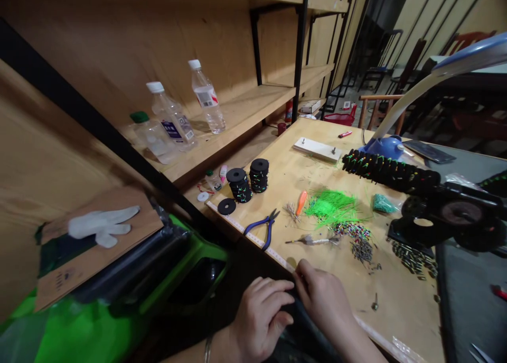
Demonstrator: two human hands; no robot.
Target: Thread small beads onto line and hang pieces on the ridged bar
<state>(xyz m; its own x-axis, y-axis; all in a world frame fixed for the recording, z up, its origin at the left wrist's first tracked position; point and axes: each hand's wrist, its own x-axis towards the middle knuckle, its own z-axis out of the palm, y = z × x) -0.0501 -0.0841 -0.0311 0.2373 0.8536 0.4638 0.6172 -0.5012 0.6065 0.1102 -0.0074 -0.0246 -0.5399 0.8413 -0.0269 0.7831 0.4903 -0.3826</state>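
My left hand (263,313) is in front of the table's near edge, its fingers curled toward my right hand, with a band around the wrist. At the edge itself, my right hand (322,294) is closed, thumb against the bent fingers. Whatever either hand pinches is too small or hidden to make out. Beyond them on the tabletop lie blue-handled pliers (263,230), a thin pointed tool (312,240) and an orange-handled tool (301,202). A heap of bright green thin strips (330,204) spreads beside multicoloured small beads (354,230) and dark small metal pieces (362,251).
Black foam spools (238,186) stand at the table's left, near a flat black disc (226,206). A black rack of wound spools (443,210) and a blue lamp (384,146) rise on the right. Bottles (208,99) stand on a wooden shelf. A white glove (101,225) lies left.
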